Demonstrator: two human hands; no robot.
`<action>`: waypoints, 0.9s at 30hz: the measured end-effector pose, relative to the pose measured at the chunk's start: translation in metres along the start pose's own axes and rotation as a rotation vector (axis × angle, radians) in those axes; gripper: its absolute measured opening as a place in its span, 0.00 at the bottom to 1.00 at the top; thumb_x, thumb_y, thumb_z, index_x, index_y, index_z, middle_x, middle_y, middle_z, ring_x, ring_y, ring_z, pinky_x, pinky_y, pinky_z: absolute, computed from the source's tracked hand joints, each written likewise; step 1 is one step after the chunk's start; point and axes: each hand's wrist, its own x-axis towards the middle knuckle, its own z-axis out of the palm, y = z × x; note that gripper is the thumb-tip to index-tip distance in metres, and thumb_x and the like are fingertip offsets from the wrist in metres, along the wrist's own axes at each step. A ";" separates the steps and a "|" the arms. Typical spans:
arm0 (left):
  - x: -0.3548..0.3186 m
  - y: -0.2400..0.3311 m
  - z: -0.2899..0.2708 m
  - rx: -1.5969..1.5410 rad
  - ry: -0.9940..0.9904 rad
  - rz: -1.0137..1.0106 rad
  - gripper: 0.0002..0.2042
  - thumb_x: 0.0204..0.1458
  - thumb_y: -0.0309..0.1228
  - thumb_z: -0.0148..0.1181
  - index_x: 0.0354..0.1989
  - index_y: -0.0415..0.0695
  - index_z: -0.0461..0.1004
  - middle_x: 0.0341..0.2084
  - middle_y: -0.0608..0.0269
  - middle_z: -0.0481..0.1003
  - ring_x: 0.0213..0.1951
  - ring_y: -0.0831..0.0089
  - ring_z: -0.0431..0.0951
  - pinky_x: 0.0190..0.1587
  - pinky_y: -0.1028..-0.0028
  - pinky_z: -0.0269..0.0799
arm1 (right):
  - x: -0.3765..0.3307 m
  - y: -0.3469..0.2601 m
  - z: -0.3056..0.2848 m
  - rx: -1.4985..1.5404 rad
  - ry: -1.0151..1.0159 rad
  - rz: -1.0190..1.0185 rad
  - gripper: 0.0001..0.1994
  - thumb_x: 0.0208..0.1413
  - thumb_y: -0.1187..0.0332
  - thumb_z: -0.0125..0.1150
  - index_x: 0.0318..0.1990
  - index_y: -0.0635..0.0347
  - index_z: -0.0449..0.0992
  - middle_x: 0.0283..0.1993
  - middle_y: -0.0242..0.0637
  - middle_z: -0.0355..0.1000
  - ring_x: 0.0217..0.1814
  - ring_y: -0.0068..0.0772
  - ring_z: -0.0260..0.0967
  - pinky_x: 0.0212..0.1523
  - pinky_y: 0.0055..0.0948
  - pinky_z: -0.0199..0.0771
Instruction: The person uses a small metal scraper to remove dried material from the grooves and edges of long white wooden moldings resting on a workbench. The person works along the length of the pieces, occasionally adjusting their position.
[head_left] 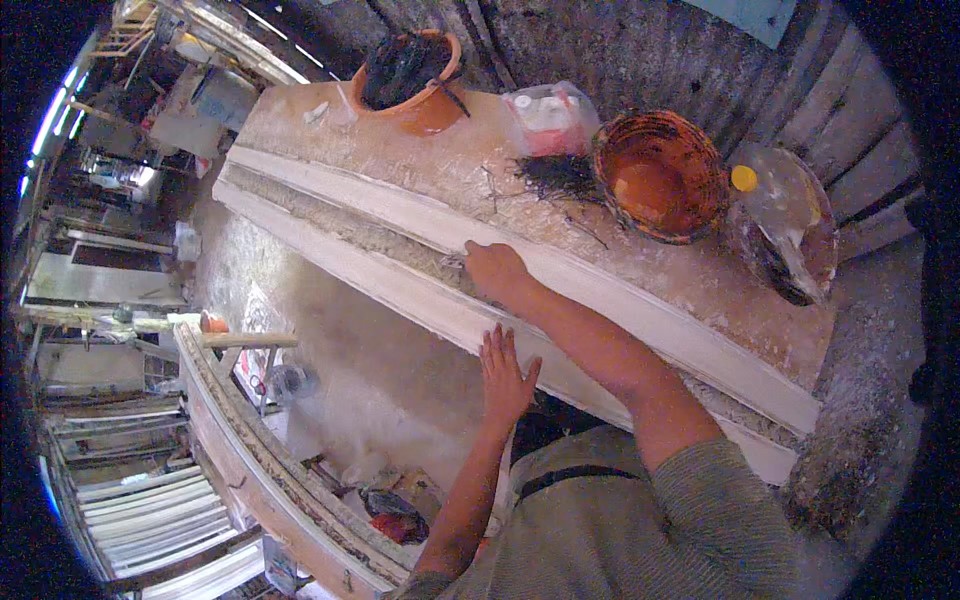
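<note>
A long white moulding lies diagonally across the near side of the table, with two pale raised sides and a rough grey-brown channel between them. Over that channel, around its middle, is my right hand, its fingers curled and pressed together at the rough material. A small greyish bit shows at the fingertips, too unclear to name. My left hand rests with fingers spread on the moulding's near side, close to my body, holding nothing.
Behind the moulding, the brown table carries an orange bucket of dark material, a clear plastic container, dark loose fibres, an orange-stained basin and a yellow-capped clear bottle. A rack of white strips stands lower left.
</note>
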 end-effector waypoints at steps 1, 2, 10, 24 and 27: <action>0.002 -0.005 -0.004 -0.028 0.022 -0.006 0.39 0.59 0.42 0.64 0.73 0.36 0.54 0.73 0.39 0.51 0.75 0.35 0.45 0.74 0.42 0.42 | -0.008 0.001 -0.006 0.061 -0.051 0.064 0.09 0.52 0.70 0.58 0.36 0.67 0.78 0.41 0.50 0.77 0.36 0.51 0.81 0.31 0.47 0.82; 0.004 -0.011 -0.008 -0.057 0.051 -0.009 0.38 0.58 0.42 0.64 0.72 0.37 0.54 0.73 0.39 0.51 0.74 0.35 0.45 0.74 0.42 0.42 | -0.022 0.003 -0.013 0.005 -0.092 0.053 0.09 0.53 0.69 0.59 0.36 0.66 0.79 0.42 0.50 0.76 0.35 0.50 0.80 0.31 0.47 0.82; 0.039 -0.080 -0.062 -0.128 0.080 0.051 0.34 0.59 0.41 0.64 0.69 0.38 0.60 0.72 0.43 0.55 0.74 0.39 0.49 0.73 0.42 0.44 | -0.068 0.005 -0.038 -0.070 -0.329 0.174 0.12 0.58 0.67 0.56 0.42 0.62 0.81 0.48 0.50 0.74 0.36 0.49 0.81 0.36 0.48 0.84; 0.109 -0.298 -0.159 -0.341 0.119 0.114 0.32 0.57 0.36 0.65 0.69 0.40 0.62 0.68 0.45 0.62 0.72 0.43 0.53 0.74 0.48 0.46 | 0.096 -0.083 0.047 -0.078 -0.013 0.250 0.18 0.61 0.64 0.55 0.59 0.47 0.75 0.53 0.40 0.74 0.49 0.46 0.79 0.40 0.45 0.84; 0.101 -0.328 -0.172 -0.302 0.098 0.046 0.32 0.57 0.35 0.65 0.69 0.41 0.63 0.67 0.45 0.64 0.72 0.44 0.54 0.73 0.50 0.49 | -0.002 -0.064 0.014 -0.099 -0.021 0.336 0.22 0.60 0.66 0.58 0.62 0.40 0.75 0.54 0.38 0.74 0.48 0.43 0.78 0.40 0.40 0.83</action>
